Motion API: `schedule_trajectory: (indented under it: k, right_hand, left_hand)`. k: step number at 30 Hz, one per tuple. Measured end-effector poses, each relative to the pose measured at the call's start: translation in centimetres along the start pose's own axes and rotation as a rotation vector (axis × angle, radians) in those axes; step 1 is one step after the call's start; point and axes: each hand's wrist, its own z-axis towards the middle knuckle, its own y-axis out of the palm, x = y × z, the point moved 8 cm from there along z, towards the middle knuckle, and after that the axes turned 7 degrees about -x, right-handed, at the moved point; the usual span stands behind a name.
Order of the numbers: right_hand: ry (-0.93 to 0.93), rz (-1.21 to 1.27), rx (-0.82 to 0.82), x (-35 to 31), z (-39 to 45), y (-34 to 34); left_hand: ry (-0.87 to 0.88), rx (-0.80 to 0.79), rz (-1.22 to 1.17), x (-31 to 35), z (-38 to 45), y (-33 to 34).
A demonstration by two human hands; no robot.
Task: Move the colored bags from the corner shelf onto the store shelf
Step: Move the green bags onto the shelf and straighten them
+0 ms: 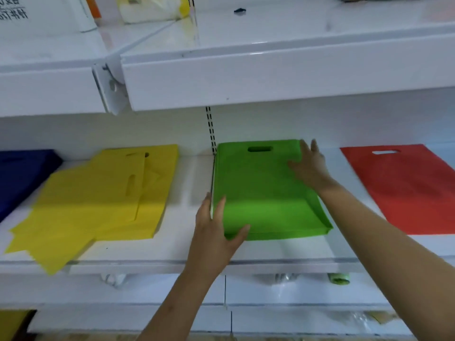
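The only writing I can find sits at the upper left of the frame, on a white package [37, 13] standing on the upper shelf [270, 77]: dark printed characters, cut off by the frame edge and too blurred to read. Next to it a yellow and white pack [152, 8] is cropped at the top, and a small dark object [240, 11] lies further right on the same shelf (what it is I cannot tell).

At centre frame a green stack of bags [263, 190] lies flat on the white store shelf [172, 257], its cut-out handle toward the back wall. The left hand [216, 230] grips the stack's near left corner, fingers along the left edge and thumb curled over the top. The right hand [310, 166] lies flat on the stack's far right corner with fingers straight, pressing down rather than gripping.

To the left, yellow bags [98, 205] are spread loosely and overlapping, their lowest corner hanging past the shelf's front lip. At the far left a dark blue stack [22, 175] is cut off by the frame edge, and at the right a red bag [413, 188] is also cropped.

Beneath the shelf, crumpled clear plastic [283, 279] and a pale green roll [339, 279] are mostly hidden by the shelf edge. Something yellow [12, 323] shows at the lower left corner, too cropped to identify.
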Motion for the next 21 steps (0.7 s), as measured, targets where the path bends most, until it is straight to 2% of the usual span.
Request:
schedule_trajectory:
  k: [3, 6, 11, 16, 21]
  right_hand:
    - [0.149, 0.132, -0.025, 2.4, -5.4, 0.8]
    - [0.092, 0.125, 0.009, 3.2, -9.6, 2.4]
    - [-0.003, 0.150, 0.034, 2.1, -10.3, 3.0]
    - [-0.039, -0.052, 0.138, 2.0, -11.5, 3.4]
    - [-0.026, -0.109, 0.018, 2.6, -10.4, 3.4]
  left_hand:
    - [-0.103, -0.040, -0.164, 0.1, 0.2, 1.2]
    - [-0.213, 0.057, -0.258, -0.2, 0.0, 1.5]
    - [-0.207, 0.096, -0.114, -0.1, 0.1, 2.4]
    - [-0.165, 0.124, 0.072, 0.5, 0.1, 2.8]
    - [-0.166, 0.075, 0.026, 0.0, 0.4, 2.2]
